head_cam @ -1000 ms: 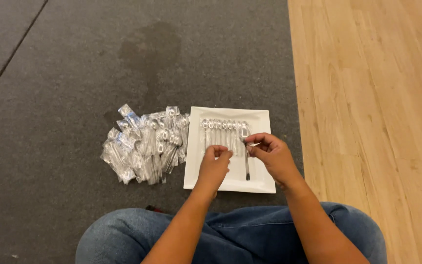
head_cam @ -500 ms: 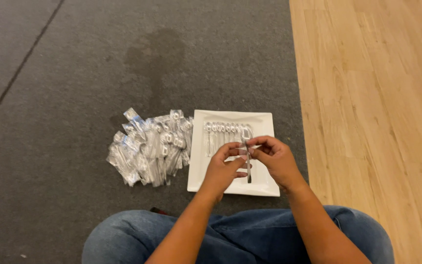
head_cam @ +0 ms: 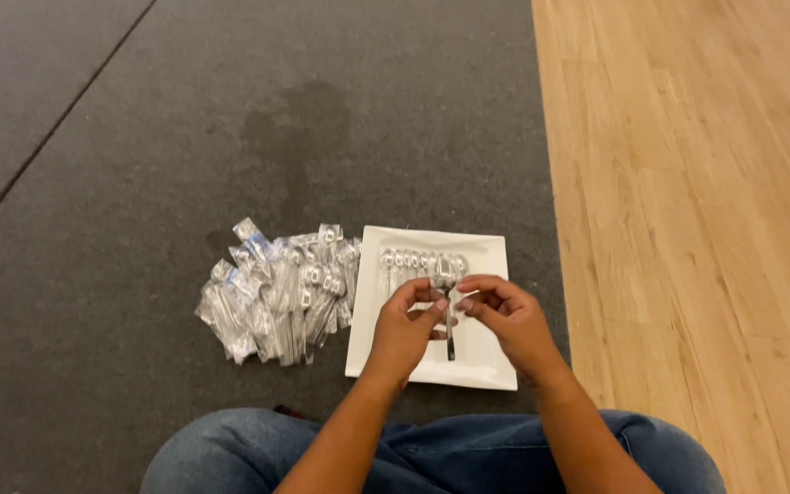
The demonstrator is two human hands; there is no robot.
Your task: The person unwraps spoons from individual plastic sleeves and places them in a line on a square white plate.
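Dark grey carpet (head_cam: 139, 137) covers most of the floor, with pale wooden boards (head_cam: 688, 183) running along the right. From the head view — the only one we have — we sit with our denim knees (head_cam: 432, 457) at the bottom edge, and a white square plate (head_cam: 491, 256) lies on the carpet just ahead. A row of small metal spoons (head_cam: 404, 261) lines the plate's far side.

A second ago our hands were spread apart over the plate; now they have drawn together above its middle. Our left hand (head_cam: 404, 325) and right hand (head_cam: 509, 316) both pinch one spoon (head_cam: 450, 320) between fingertips, its handle pointing toward us — lifted off the row, it seems, not lying in it. Beside the plate on the left sits a heap of clear-wrapped spoons (head_cam: 276, 297), untouched.
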